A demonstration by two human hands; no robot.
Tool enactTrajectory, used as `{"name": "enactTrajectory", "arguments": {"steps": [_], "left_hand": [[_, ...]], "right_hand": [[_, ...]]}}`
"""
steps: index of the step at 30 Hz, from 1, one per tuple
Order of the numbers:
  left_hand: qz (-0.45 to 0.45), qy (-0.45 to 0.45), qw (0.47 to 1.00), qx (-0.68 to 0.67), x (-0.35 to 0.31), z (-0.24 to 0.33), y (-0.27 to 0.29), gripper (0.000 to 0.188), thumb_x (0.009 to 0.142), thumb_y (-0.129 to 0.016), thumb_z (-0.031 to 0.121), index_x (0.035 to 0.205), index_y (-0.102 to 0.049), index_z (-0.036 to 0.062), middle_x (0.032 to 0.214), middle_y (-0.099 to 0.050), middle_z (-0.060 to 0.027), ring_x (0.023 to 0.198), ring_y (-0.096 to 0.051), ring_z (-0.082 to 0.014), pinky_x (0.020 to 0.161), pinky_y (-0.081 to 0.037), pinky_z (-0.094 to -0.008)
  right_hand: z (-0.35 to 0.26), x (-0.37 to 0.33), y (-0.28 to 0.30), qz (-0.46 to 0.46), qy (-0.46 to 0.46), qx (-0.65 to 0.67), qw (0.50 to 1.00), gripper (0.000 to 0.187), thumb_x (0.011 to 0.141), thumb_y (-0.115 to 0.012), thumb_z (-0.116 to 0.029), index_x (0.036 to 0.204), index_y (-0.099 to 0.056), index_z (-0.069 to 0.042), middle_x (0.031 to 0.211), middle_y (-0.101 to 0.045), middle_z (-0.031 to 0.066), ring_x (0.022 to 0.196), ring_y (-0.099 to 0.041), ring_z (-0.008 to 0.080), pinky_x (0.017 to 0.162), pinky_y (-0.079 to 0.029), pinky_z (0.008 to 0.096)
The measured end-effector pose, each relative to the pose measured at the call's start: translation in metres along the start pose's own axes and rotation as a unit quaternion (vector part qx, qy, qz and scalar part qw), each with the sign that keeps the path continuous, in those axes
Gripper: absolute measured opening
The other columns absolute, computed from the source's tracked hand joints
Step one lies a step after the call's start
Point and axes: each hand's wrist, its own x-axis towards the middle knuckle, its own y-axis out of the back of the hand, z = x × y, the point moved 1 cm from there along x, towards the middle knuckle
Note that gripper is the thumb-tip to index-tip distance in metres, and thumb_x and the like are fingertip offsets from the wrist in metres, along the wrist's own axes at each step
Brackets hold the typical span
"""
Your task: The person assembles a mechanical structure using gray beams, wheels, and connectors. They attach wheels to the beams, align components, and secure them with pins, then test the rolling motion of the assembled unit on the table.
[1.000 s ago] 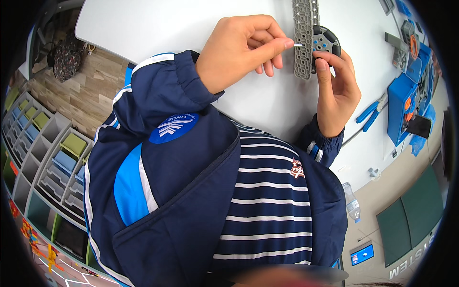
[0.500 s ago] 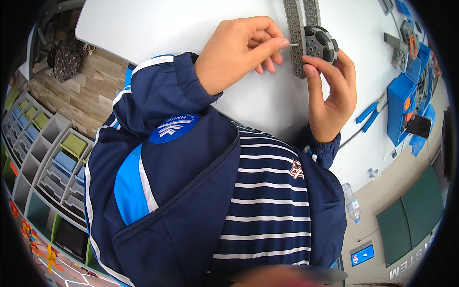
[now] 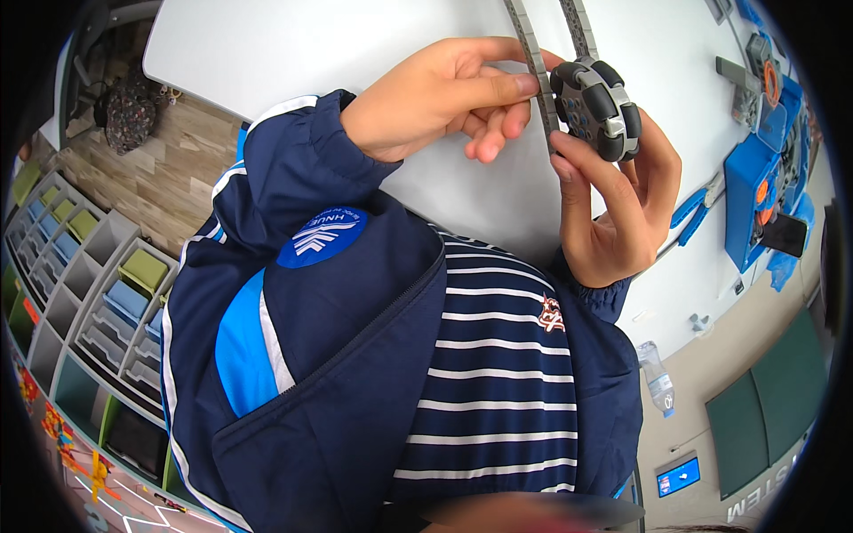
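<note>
A long grey perforated beam (image 3: pixel 536 71) runs up to the picture's upper edge, with a black-and-grey omni wheel (image 3: pixel 597 105) against its right side near the lower end. My left hand (image 3: pixel 449 96) is closed on the beam from the left: the thumb presses its side, while the index finger passes behind it toward the wheel. The other fingers curl loosely below. My right hand (image 3: pixel 622 191) pinches the beam's lower end between thumb and index finger, its remaining fingers behind the wheel. Beyond the wheel shows a second grey beam (image 3: pixel 577 28). Whether a pin sits under my left fingertips is hidden.
On the white table (image 3: pixel 293 44), pliers with blue handles (image 3: pixel 696 213) lie to the right, near a blue bin (image 3: pixel 745 200) of parts and a dark phone-like slab (image 3: pixel 785 234). A plastic bottle (image 3: pixel 657 380) is at lower right. Storage trays (image 3: pixel 124 293) stand at left.
The beam and wheel have tilted, so the wheel's tread shows more. My left index finger has reached behind the beam; the thin metal pin it pinched is out of sight. My right hand has shifted slightly down and right.
</note>
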Motion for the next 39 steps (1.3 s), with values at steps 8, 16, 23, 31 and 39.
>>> {"name": "enactTrajectory", "arguments": {"steps": [8, 16, 23, 31, 39], "left_hand": [[0.005, -0.012, 0.999, 0.039, -0.003, -0.003, -0.006, 0.039, 0.109, -0.046, 0.022, 0.138, -0.051, -0.0027, 0.077, -0.059, -0.0025, 0.050, -0.054, -0.0067, 0.046, -0.044, -0.0200], [0.004, -0.025, 0.998, 0.051, -0.004, -0.002, -0.007, 0.038, 0.109, -0.047, 0.023, 0.136, -0.055, -0.0010, 0.078, -0.062, -0.0047, 0.051, -0.057, -0.0076, 0.049, -0.046, -0.0216], [0.004, -0.030, 0.998, 0.047, -0.003, -0.005, -0.008, 0.036, 0.108, -0.049, 0.022, 0.136, -0.056, 0.0010, 0.080, -0.064, -0.0061, 0.053, -0.059, -0.0093, 0.054, -0.050, -0.0237], [-0.005, -0.034, 0.998, 0.052, -0.003, -0.009, -0.009, 0.034, 0.107, -0.050, 0.021, 0.135, -0.055, 0.0015, 0.080, -0.065, -0.0073, 0.054, -0.060, -0.0103, 0.055, -0.051, -0.0245], [-0.006, -0.046, 0.998, 0.040, -0.002, -0.013, -0.009, 0.034, 0.108, -0.050, 0.021, 0.134, -0.056, 0.0018, 0.080, -0.065, -0.0073, 0.054, -0.060, -0.0101, 0.054, -0.050, -0.0235]], "right_hand": [[0.024, -0.004, 0.006, 0.243, -0.060, 0.023, 0.968, 0.013, 0.096, -0.067, -0.002, 0.103, -0.071, 0.008, 0.119, -0.059, 0.0200, 0.103, -0.067, 0.0261, 0.094, -0.055, 0.0335], [0.060, 0.002, -0.003, 0.123, -0.077, -0.181, 0.973, 0.013, 0.084, -0.081, -0.007, 0.096, -0.082, -0.010, 0.118, -0.064, 0.0129, 0.110, -0.064, 0.0269, 0.094, -0.052, 0.0398], [0.020, 0.007, -0.003, 0.140, -0.034, -0.091, 0.985, 0.020, 0.074, -0.088, -0.006, 0.092, -0.081, -0.012, 0.132, -0.057, 0.0117, 0.124, -0.055, 0.0291, 0.104, -0.047, 0.0460], [0.016, 0.010, -0.013, 0.065, -0.002, -0.170, 0.983, 0.017, 0.071, -0.088, -0.013, 0.087, -0.082, -0.017, 0.131, -0.065, 0.0034, 0.133, -0.046, 0.0319, 0.109, -0.037, 0.0409], [0.012, 0.012, -0.012, 0.033, -0.037, -0.126, 0.991, 0.015, 0.073, -0.085, -0.009, 0.087, -0.081, -0.016, 0.127, -0.068, 0.0025, 0.134, -0.046, 0.0331, 0.109, -0.038, 0.0421]]}}
